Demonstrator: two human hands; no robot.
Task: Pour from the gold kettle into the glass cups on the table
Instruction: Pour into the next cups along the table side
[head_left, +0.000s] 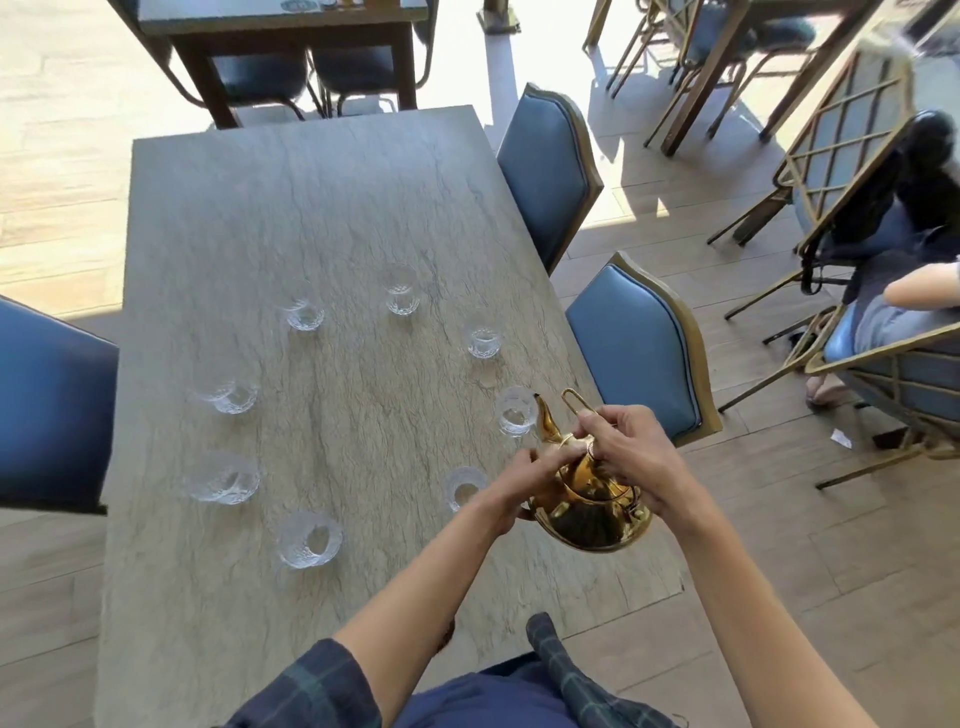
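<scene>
**Kettle tipped over the cup at the table's right edge**

Nearest the camera, two forearms in rolled plaid sleeves (311, 691) reach over the grey stone-patterned table (311, 208). The right hand (631, 457) is closed around the wire handle of the gold kettle (587, 514), gripping it from above. The left hand (524, 480) presses its fingertips on the kettle's lid (fingers curled, not wrapped around anything). The kettle hangs above the table's right edge, tilted forward, its spout directly over the rim of a glass cup (516, 410); whether liquid is flowing cannot be told.

Seven more cups stand in a loose ring: one just left of the left wrist (464, 487), one near the front (310, 539), two on the left (223, 477) (234, 395), then farther back three more (484, 342) (305, 313) (401, 296).

Beyond the table's right side stand two blue padded chairs (634, 348) (545, 176), and a seated person's legs (904, 306) show at the far right.
</scene>
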